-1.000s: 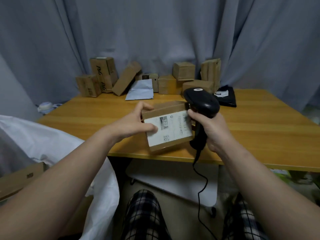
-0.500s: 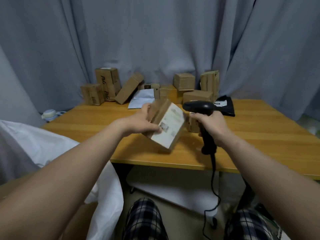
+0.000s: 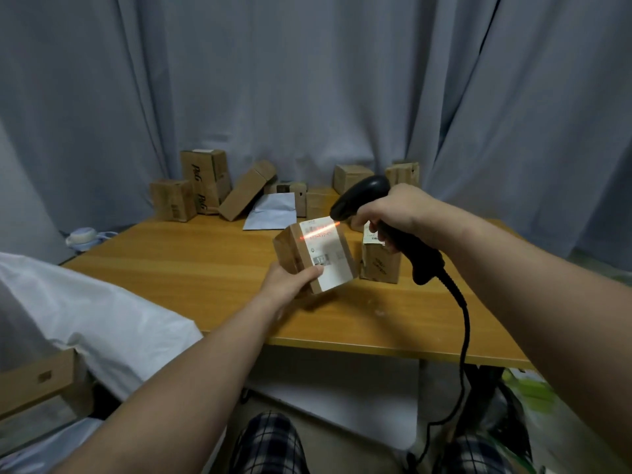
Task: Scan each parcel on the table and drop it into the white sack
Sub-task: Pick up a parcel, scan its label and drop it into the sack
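Note:
My left hand point(image 3: 287, 283) grips a small brown parcel point(image 3: 316, 256) from below, holding it tilted just above the wooden table point(image 3: 191, 268). Its white label faces up and to the right. My right hand point(image 3: 398, 215) holds a black corded barcode scanner point(image 3: 362, 196) above and to the right of the parcel. A red scan line falls across the top of the label. The white sack point(image 3: 89, 323) lies open at the lower left, beside the table's near left corner.
Several brown parcels point(image 3: 205, 186) and a white mailer point(image 3: 272, 212) line the table's back edge by the grey curtain. Another small box point(image 3: 379, 261) stands just right of the held parcel. The scanner cable point(image 3: 463, 336) hangs over the front edge. A cardboard box point(image 3: 37, 381) sits by the sack.
My left hand carried the parcel forward over the table and turned its label up. My right hand raised the scanner and aimed it down; a red scan line now crosses the label.

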A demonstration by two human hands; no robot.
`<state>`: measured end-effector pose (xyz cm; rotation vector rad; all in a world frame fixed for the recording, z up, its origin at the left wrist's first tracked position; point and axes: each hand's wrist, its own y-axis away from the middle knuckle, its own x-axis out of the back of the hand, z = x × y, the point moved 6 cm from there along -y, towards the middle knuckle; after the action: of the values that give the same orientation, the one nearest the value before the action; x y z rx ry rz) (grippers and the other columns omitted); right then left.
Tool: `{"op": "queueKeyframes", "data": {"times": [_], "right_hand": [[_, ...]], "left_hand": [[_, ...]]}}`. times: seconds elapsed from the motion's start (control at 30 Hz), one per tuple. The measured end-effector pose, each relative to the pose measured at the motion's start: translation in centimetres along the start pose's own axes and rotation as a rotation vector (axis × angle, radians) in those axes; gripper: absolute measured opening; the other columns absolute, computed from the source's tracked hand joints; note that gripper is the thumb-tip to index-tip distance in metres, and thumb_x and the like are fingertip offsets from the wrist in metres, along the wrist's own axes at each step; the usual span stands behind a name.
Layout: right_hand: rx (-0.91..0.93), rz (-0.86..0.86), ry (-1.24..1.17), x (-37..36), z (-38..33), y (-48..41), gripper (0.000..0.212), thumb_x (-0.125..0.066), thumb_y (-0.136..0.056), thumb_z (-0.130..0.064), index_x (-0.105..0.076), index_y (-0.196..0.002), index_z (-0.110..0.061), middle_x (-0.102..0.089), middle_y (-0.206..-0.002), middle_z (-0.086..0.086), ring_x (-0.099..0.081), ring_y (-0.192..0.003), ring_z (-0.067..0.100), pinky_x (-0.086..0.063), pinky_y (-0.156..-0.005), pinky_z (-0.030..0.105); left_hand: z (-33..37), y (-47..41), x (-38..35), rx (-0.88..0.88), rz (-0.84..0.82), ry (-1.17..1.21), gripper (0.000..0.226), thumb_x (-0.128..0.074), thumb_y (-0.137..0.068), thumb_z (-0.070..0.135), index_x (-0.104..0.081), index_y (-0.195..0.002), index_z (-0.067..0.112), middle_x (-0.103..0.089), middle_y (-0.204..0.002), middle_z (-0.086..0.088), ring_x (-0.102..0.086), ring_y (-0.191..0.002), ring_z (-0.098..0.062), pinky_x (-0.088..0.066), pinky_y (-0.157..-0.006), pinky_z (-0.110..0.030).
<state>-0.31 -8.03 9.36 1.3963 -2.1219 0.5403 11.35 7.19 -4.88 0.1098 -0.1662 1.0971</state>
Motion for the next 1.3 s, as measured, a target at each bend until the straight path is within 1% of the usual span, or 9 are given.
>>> {"op": "queueKeyframes", "data": {"times": [0.17,0.33,0.43,0.63,0.83,0.93,1.03,1.17,1.3], "right_hand": [[0.007,0.012,-0.003,0.9,-0.4,0.4,0.021,-0.069,-0.083,-0.027,-0.067,-0.088,-0.007,-0.062,-0.069,0.005,-0.06,-0.063,0.02,-0.054,-0.062,0.031],[-0.04,0.004,-0.017,0.4,0.1,0.1,0.028,-0.07,-0.081,-0.029,-0.068,-0.092,-0.003,-0.063,-0.075,0.01,-0.062,-0.067,0.024,-0.057,-0.07,0.036],[-0.046,0.001,-0.025,0.0,0.1,0.0,0.03,-0.071,-0.081,-0.03,-0.067,-0.097,-0.004,-0.065,-0.081,0.011,-0.062,-0.07,0.025,-0.057,-0.073,0.037],[-0.048,-0.06,-0.077,-2.1,0.2,0.3,0.029,-0.07,-0.084,-0.03,-0.065,-0.089,-0.002,-0.061,-0.069,0.009,-0.058,-0.053,0.021,-0.05,-0.051,0.027],[0.047,-0.168,-0.363,-7.5,-0.8,1.2,0.023,-0.073,-0.082,-0.026,-0.067,-0.087,-0.004,-0.058,-0.065,0.008,-0.057,-0.054,0.019,-0.049,-0.048,0.027],[0.085,-0.261,-0.644,-11.8,-0.1,2.6,0.014,-0.073,-0.081,-0.016,-0.066,-0.092,-0.01,-0.063,-0.074,0.004,-0.062,-0.068,0.017,-0.053,-0.058,0.029],[-0.031,-0.338,-0.733,-18.2,1.8,3.9,0.021,-0.075,-0.08,-0.013,-0.065,-0.099,-0.011,-0.066,-0.091,0.004,-0.067,-0.09,0.019,-0.06,-0.073,0.035],[0.0,-0.387,-0.459,-27.0,2.2,5.4,0.036,-0.081,-0.077,-0.03,-0.067,-0.109,-0.022,-0.069,-0.101,-0.003,-0.065,-0.097,0.016,-0.054,-0.076,0.032],[-0.114,-0.25,-0.228,-32.7,2.3,5.9,0.033,-0.07,-0.079,-0.016,-0.057,-0.109,-0.011,-0.063,-0.096,0.006,-0.062,-0.09,0.025,-0.046,-0.071,0.03]], "left_hand": [[-0.8,0.0,-0.3,0.051,-0.015,0.03,0.057,-0.077,-0.076,0.043,-0.059,-0.127,0.023,-0.067,-0.118,0.0,-0.063,-0.107,-0.02,-0.052,-0.094,-0.046],[-1.2,0.3,-0.9,0.087,0.008,0.069,0.031,-0.068,-0.086,0.042,-0.06,-0.113,0.029,-0.065,-0.107,0.007,-0.058,-0.105,-0.016,-0.048,-0.087,-0.034],[-1.5,0.7,-1.1,0.119,0.013,0.046,0.033,-0.065,-0.085,0.05,-0.055,-0.111,0.031,-0.062,-0.103,0.009,-0.054,-0.106,-0.016,-0.047,-0.086,-0.036],[-1.3,2.3,-0.5,0.126,0.049,0.057,0.045,-0.063,-0.083,0.056,-0.053,-0.114,0.025,-0.063,-0.1,0.009,-0.057,-0.103,-0.016,-0.05,-0.075,-0.03],[-1.4,5.3,5.0,0.062,0.237,0.087,0.062,-0.067,-0.08,0.055,-0.041,-0.123,0.017,-0.059,-0.101,0.011,-0.059,-0.088,-0.003,-0.053,-0.076,-0.026],[-2.2,8.5,10.2,0.006,0.376,0.101,0.059,-0.064,-0.086,0.044,-0.04,-0.132,0.017,-0.061,-0.097,0.012,-0.063,-0.079,0.0,-0.049,-0.057,-0.01],[-3.6,13.1,16.7,-0.036,0.558,0.005,0.057,-0.063,-0.089,0.038,-0.038,-0.136,0.019,-0.061,-0.107,0.009,-0.061,-0.085,0.002,-0.048,-0.056,-0.007],[-5.8,17.9,24.1,0.04,0.667,-0.185,0.07,-0.072,-0.077,0.05,-0.042,-0.134,0.023,-0.059,-0.119,0.001,-0.063,-0.099,-0.011,-0.055,-0.08,-0.025],[-7.3,21.1,29.4,0.146,0.739,-0.441,0.092,-0.072,-0.049,0.075,-0.05,-0.127,0.031,-0.057,-0.123,-0.001,-0.06,-0.107,-0.021,-0.053,-0.091,-0.045]]}}
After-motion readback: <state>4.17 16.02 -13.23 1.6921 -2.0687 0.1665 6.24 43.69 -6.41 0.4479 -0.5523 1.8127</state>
